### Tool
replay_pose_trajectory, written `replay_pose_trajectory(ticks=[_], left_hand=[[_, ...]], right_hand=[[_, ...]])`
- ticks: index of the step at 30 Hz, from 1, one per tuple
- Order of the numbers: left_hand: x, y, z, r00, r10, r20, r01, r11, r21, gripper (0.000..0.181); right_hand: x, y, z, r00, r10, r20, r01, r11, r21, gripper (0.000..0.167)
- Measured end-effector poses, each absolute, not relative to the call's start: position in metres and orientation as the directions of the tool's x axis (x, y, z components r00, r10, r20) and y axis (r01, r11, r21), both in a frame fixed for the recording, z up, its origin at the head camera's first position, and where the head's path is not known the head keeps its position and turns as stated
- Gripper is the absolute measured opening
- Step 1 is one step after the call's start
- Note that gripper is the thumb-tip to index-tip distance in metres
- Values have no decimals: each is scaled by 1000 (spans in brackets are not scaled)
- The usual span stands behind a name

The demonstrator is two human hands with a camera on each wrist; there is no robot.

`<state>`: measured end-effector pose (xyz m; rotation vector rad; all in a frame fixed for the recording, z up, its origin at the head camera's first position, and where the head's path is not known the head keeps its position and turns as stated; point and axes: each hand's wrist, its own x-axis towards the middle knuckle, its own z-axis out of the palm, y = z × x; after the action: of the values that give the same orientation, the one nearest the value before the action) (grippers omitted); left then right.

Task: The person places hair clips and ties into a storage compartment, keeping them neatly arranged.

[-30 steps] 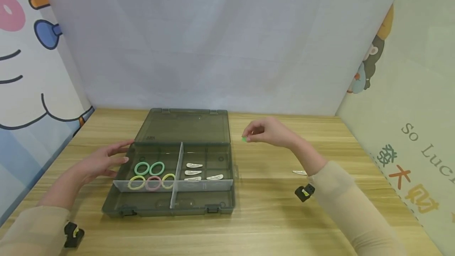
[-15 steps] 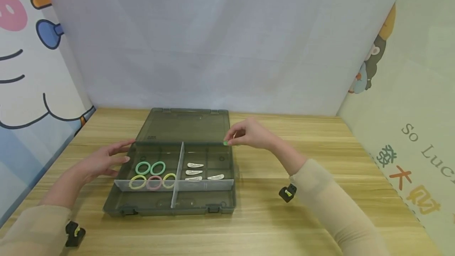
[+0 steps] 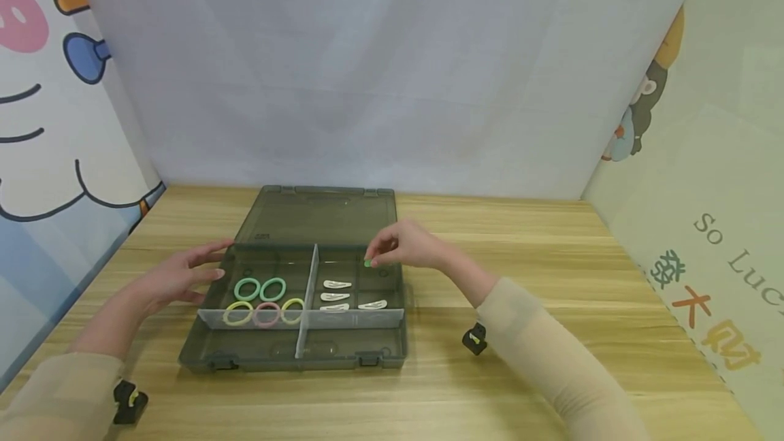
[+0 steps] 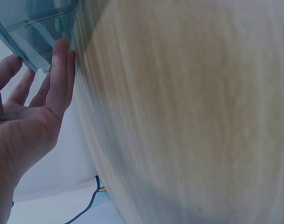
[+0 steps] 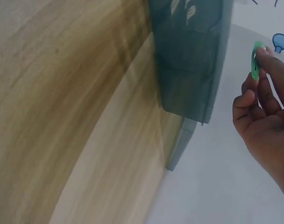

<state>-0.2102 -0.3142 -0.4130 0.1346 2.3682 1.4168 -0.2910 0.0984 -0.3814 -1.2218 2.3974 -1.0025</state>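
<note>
My right hand pinches a green snap hair clip between thumb and fingertips, above the back right compartment of a grey translucent divided box. In the head view only a bit of the clip shows at the fingertips. Several white snap hair clips lie in that compartment. To their left, across a divider, are two green hair ties, two yellow ones and a pink one. My left hand rests against the box's left wall with its fingers spread and loosely extended; its fingertips touch the box's side.
The box's lid lies folded back behind it. Clear dividers separate the compartments. A wooden tabletop surrounds the box, with a pale cloth hanging behind. My right sleeve covers part of the table's right side.
My right hand has moved left and slightly down with the green hair clip, from beside the box to over its back right compartment. My left hand has stayed at the box's left side.
</note>
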Motion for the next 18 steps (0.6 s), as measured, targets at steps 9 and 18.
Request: replay_pose_trajectory(ticks=[9, 18], left_hand=[[-209, -315, -412, -922, 281, -267, -98, 496, 863, 72], [-208, -315, -410, -921, 283, -268, -95, 505, 858, 72]], right_hand=[[-294, 85, -397, -574, -819, -7, -589, 420, -690, 7], [-293, 79, -409, -551, -833, -60, -601, 446, -663, 4]])
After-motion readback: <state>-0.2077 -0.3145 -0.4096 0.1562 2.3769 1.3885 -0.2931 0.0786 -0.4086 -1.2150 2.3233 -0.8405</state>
